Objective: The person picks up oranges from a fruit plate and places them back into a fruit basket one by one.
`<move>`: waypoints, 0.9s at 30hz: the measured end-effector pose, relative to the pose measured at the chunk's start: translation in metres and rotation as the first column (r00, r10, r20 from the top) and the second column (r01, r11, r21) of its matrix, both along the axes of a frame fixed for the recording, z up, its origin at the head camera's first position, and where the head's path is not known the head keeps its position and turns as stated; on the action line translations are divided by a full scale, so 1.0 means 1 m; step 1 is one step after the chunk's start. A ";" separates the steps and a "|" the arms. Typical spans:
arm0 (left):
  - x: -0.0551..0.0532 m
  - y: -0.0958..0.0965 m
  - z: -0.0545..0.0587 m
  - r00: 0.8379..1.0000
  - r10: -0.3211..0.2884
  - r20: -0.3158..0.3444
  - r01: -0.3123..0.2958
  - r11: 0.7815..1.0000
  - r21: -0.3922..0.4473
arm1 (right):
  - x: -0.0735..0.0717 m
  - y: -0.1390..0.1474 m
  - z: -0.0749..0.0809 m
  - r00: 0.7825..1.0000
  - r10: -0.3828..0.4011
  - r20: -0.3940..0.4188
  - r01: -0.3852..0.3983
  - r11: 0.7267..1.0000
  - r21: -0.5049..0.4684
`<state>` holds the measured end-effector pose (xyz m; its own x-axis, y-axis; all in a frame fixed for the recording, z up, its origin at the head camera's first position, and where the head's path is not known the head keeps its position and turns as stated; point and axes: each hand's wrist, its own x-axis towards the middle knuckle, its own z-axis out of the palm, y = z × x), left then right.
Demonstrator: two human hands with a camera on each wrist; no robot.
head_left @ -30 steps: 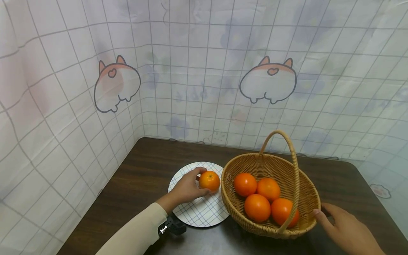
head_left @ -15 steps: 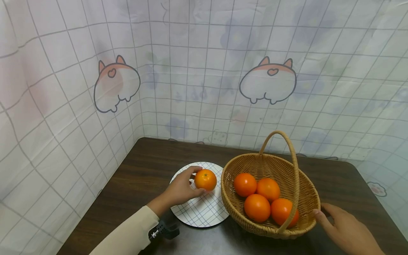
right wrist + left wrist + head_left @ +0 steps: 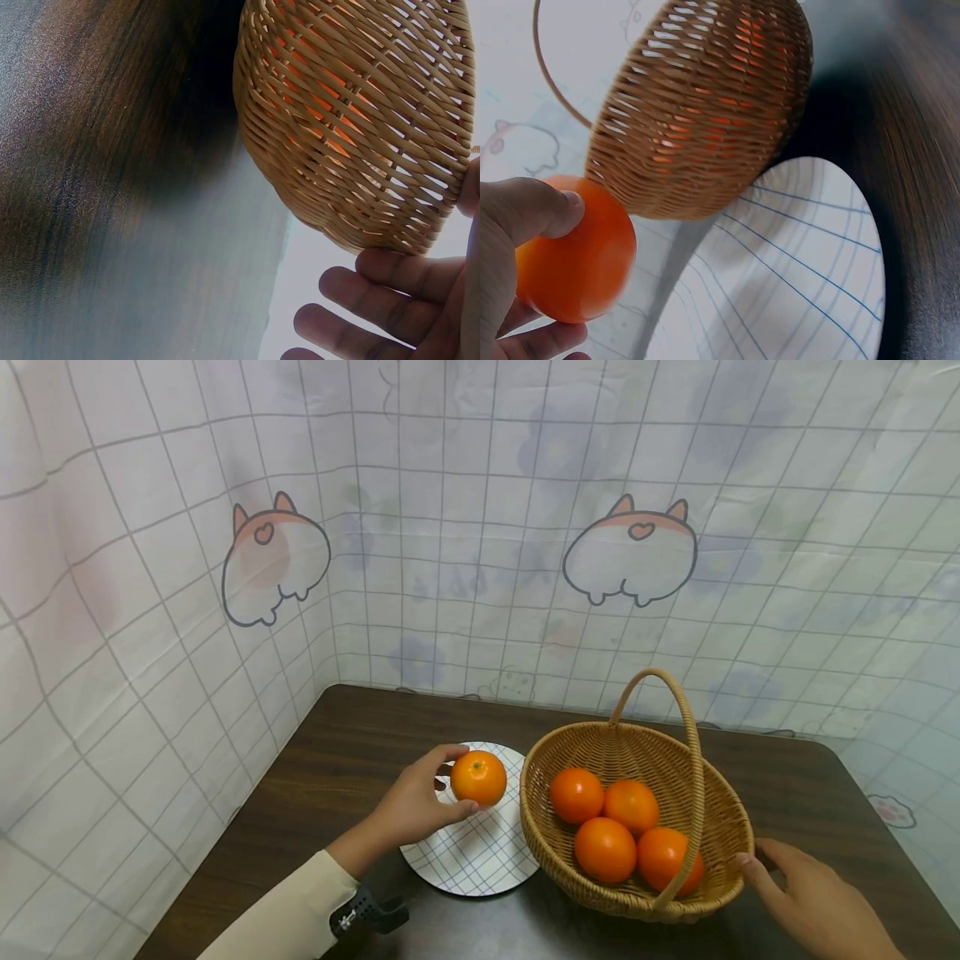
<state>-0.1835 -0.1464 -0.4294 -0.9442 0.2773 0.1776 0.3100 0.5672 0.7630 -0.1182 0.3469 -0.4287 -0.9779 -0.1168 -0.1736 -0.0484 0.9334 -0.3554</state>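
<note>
My left hand pinches an orange between thumb and fingers, above a round white plate with a blue grid pattern. In the left wrist view the thumb presses the near side of the orange, which is held apart from the plate. Right of the plate stands a wicker basket with an arched handle, holding several more oranges. My right hand holds the basket's right rim, thumb at the edge. In the right wrist view its fingers lie against the outer weave.
Everything stands on a dark wood-grain table. A white gridded curtain with cartoon animal prints hangs behind and along the left. A black strap device sits at the left wrist, below a cream sleeve.
My left hand has raised the orange off the plate and drawn it slightly left. The right hand and the basket have stayed in place.
</note>
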 end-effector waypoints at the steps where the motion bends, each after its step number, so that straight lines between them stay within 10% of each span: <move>1: 0.001 0.000 0.002 1.000 0.000 -0.005 0.000 1.000 0.002 | 0.000 0.000 0.000 1.000 0.001 -0.001 -0.001 1.000 0.001; 27: 0.012 0.017 0.042 0.995 -0.063 -0.072 0.069 0.995 0.075 | 0.001 0.000 -0.002 1.000 -0.001 0.011 0.001 1.000 0.006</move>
<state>-0.1716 -0.1295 -0.3877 -0.9091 0.3215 0.2650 0.3984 0.4843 0.7789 -0.1172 0.3467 -0.4303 -0.9760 -0.1152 -0.1846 -0.0441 0.9356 -0.3504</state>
